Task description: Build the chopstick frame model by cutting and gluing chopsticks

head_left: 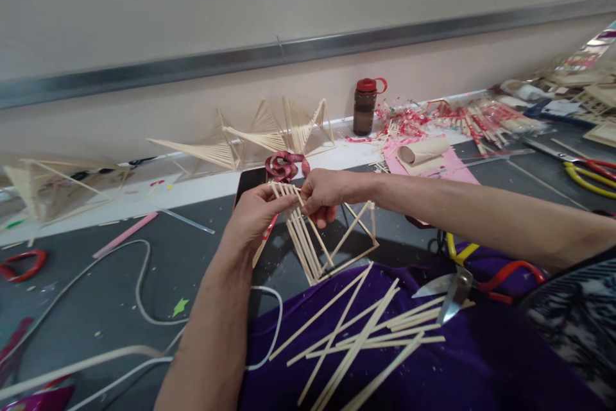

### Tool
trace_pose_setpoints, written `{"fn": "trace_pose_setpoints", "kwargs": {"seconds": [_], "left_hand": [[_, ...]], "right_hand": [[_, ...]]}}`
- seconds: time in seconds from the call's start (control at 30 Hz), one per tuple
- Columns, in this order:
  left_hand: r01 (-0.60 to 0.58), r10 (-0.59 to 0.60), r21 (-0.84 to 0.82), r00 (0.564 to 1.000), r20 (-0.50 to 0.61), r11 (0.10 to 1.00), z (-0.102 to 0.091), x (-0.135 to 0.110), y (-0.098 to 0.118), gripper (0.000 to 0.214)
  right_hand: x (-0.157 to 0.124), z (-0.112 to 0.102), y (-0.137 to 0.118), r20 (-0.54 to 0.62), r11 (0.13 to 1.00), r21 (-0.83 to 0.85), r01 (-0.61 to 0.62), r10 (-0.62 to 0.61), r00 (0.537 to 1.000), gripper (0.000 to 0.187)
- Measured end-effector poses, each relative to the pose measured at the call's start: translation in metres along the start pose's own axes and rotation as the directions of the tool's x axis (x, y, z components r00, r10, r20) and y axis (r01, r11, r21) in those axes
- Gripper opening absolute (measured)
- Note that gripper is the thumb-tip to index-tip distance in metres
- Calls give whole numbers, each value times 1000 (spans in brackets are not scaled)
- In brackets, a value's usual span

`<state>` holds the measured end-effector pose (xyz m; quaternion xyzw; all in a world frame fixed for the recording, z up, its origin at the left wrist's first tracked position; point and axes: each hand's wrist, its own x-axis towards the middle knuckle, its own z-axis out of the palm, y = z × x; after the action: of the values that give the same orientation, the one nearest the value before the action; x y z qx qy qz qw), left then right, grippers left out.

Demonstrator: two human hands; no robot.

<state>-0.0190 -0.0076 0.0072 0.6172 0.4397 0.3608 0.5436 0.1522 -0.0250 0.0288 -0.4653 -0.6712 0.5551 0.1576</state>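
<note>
Both hands meet at the top edge of a small wooden stick frame [299, 239], whose slats fan down toward my lap. My left hand [260, 209] pinches its upper left edge between thumb and fingers. At the right, my right hand [321, 196] has its fingers closed at the top of one wooden stick [317, 231]. Other sticks of the frame form an open triangle on its right side. Loose wooden sticks [356, 334] lie crossed on the purple cloth [471, 366] over my lap. Scissors [459, 283] with yellow and red handles rest open beside them.
Several finished stick models [260, 129] stand along the wall. Behind my hands are a coiled maroon tape [283, 166] and a dark bottle [364, 108] with a red lid. A white cable [139, 283] loops at left; more scissors [587, 170] lie at right.
</note>
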Motion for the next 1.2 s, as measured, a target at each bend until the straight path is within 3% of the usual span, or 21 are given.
{"fn": "trace_pose_setpoints", "kwargs": {"seconds": [0.43, 1.2], "left_hand": [[-12, 12, -21, 1000, 14, 1000, 3, 0, 3, 26], [3, -3, -5, 1000, 0, 1000, 3, -1, 5, 20]], "right_hand": [[5, -1, 5, 49, 1000, 15, 14, -14, 999, 6], [5, 0, 4, 19, 1000, 20, -5, 4, 1000, 5]]}}
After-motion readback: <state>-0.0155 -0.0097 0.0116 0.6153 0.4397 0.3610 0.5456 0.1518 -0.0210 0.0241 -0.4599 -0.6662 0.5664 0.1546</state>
